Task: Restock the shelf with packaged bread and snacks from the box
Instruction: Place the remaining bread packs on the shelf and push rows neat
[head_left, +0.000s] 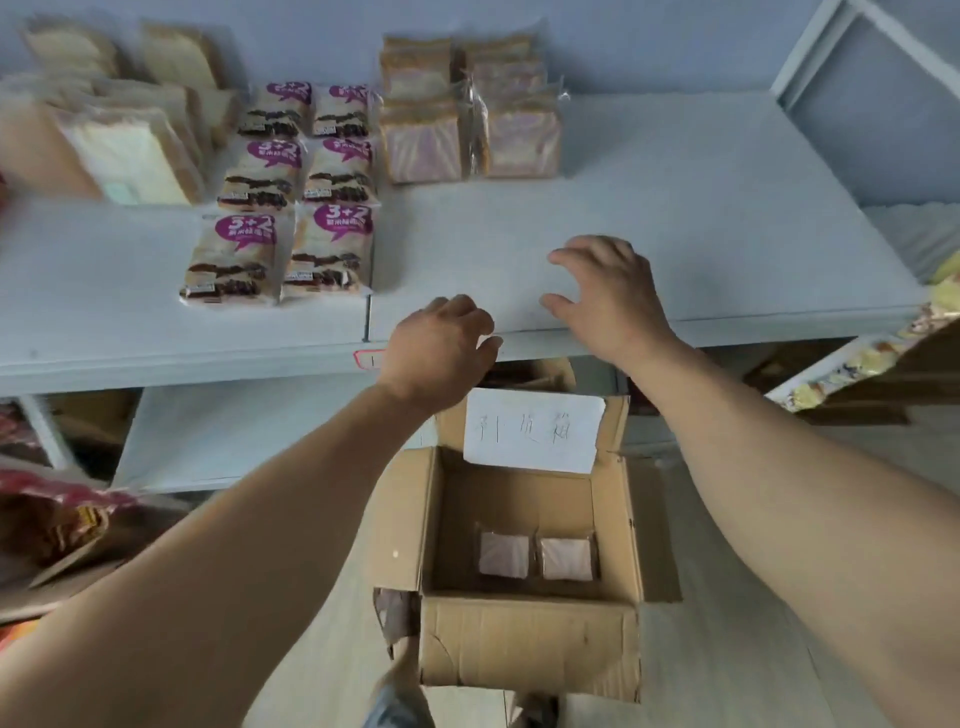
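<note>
Both hands hover empty over the front part of the white shelf (675, 218). The left hand (441, 353) sits at the shelf's front edge with its fingers curled downward and holding nothing; from this angle the fingertips are hidden, so it may be touching the edge. The right hand (608, 296) is a little further in over the bare shelf top, fingers spread and loosely bent, gripping nothing.

On the shelf, left of the hands, lie six purple-labelled bread packs (283, 197) in two columns of three. Behind and to the right of them stand two rows of pink-tinted sliced bread packs (470, 132), close against each other. At the far left is a blurred group of pale sliced bread packs (124, 140).

Below the shelf, on the floor, stands an open cardboard box (530, 639) with a white paper note (535, 431) with handwriting fixed to its rear flap. Two small bread packs (537, 558) lie side by side on the bottom of the box. Some red snack bags (52, 519) show at the lower left, well apart from the box.
</note>
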